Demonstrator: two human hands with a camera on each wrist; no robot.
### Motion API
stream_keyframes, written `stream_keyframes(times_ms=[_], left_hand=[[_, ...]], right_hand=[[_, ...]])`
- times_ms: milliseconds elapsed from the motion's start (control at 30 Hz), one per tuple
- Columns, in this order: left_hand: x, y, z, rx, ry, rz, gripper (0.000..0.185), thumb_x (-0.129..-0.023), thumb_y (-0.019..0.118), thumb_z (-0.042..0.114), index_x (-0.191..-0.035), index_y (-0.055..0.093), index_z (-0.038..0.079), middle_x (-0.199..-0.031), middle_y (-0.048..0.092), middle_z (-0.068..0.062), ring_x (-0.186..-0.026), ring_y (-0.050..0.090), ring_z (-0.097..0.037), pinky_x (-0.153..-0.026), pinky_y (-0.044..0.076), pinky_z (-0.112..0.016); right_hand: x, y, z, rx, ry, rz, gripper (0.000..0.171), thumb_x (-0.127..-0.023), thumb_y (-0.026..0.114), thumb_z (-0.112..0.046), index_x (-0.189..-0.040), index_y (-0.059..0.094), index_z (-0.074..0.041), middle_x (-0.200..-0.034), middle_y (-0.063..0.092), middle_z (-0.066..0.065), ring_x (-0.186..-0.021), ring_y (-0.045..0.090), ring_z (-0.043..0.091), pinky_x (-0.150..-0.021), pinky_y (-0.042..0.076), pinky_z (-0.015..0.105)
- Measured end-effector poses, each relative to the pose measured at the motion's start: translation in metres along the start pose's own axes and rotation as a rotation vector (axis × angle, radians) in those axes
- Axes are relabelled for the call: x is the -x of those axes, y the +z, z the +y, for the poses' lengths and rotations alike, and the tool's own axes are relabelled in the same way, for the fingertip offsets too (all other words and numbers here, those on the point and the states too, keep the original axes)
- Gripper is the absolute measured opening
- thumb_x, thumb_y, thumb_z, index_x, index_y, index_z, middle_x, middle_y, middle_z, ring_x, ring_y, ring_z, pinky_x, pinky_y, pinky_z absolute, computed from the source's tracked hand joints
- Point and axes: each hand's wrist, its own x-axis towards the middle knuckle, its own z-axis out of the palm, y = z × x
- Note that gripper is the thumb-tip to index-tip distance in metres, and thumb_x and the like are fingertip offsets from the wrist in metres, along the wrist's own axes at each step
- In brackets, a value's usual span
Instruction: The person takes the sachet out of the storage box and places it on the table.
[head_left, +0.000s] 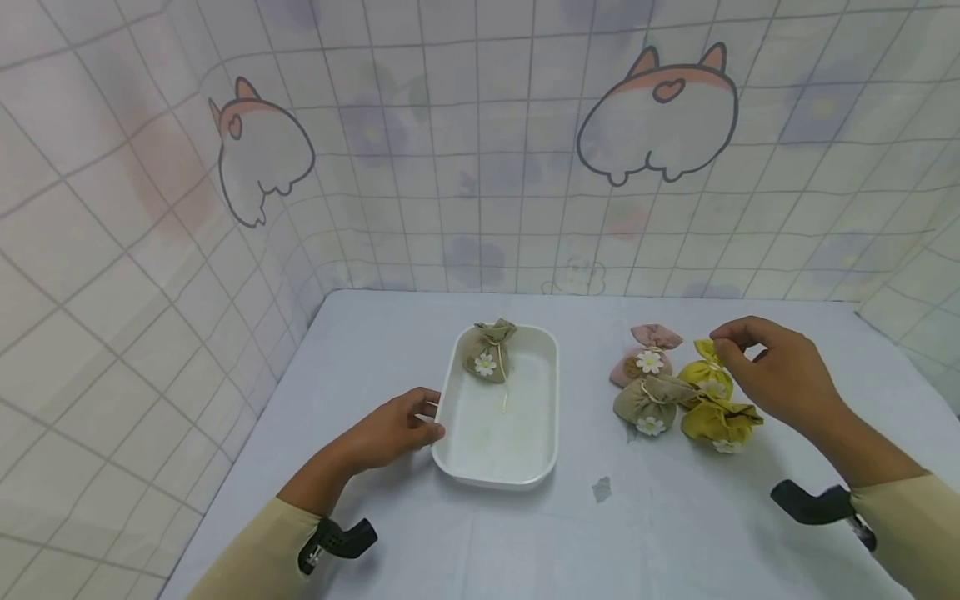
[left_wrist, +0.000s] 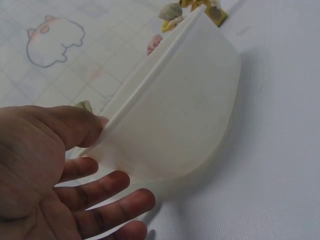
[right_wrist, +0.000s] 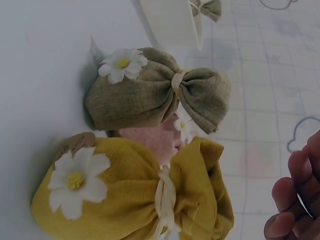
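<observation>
A white plastic tray (head_left: 495, 450) stands on the table. My left hand (head_left: 393, 429) holds its left side, thumb over the rim and the other fingers along the outside wall. Inside the tray's upper left lies a beige drawstring pouch (head_left: 491, 354) with a white flower. To the right, my right hand (head_left: 783, 367) pinches the gathered top of the rear yellow drawstring pouch (head_left: 708, 375). Close to it are a front yellow pouch (head_left: 716, 421), a second beige pouch (head_left: 648, 404) and a pink pouch (head_left: 637, 362). The right fingertips' contact is hidden in the right wrist view.
The white-covered table (head_left: 495, 542) carries the tray and pouches. A small grey patch (head_left: 602, 489) shows on the cloth right of the tray. Checked curtain (head_left: 480, 167) with cartoon animals hangs behind the table and along its left side.
</observation>
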Motion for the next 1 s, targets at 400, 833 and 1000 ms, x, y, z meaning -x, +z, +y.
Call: stream_keyframes(times_ms=[400, 833, 1000], left_hand=[[0.001, -0.001, -0.001, 0.020, 0.005, -0.008, 0.050, -0.097, 0.072, 0.025, -0.143, 0.054, 0.012, -0.132, 0.063, -0.005, -0.120, 0.062, -0.026, -0.096, 0.053, -0.048], [-0.001, -0.002, -0.004, 0.039, 0.043, -0.032, 0.047, -0.099, 0.071, 0.023, -0.141, 0.054, 0.011, -0.132, 0.063, -0.005, -0.121, 0.062, -0.027, -0.098, 0.052, -0.048], [-0.001, -0.003, -0.004, 0.041, 0.044, -0.033, 0.049, -0.098, 0.072, 0.023, -0.141, 0.054, 0.011, -0.133, 0.063, -0.005, -0.121, 0.062, -0.027, -0.097, 0.052, -0.048]], right_hand=[[-0.013, 0.011, -0.016, -0.024, -0.052, -0.088, 0.028, -0.105, 0.057, -0.028, -0.121, 0.066, -0.006, -0.104, 0.068, 0.012, -0.088, 0.059, 0.030, -0.063, 0.050, 0.036], [-0.027, 0.024, -0.033, -0.042, -0.105, -0.156, 0.032, -0.104, 0.059, -0.036, -0.118, 0.068, -0.008, -0.103, 0.067, 0.009, -0.087, 0.056, 0.027, -0.067, 0.046, 0.038], [-0.032, 0.030, -0.040, -0.073, -0.093, -0.185, 0.034, -0.104, 0.060, -0.038, -0.119, 0.068, -0.010, -0.101, 0.066, 0.007, -0.087, 0.057, 0.026, -0.067, 0.048, 0.038]])
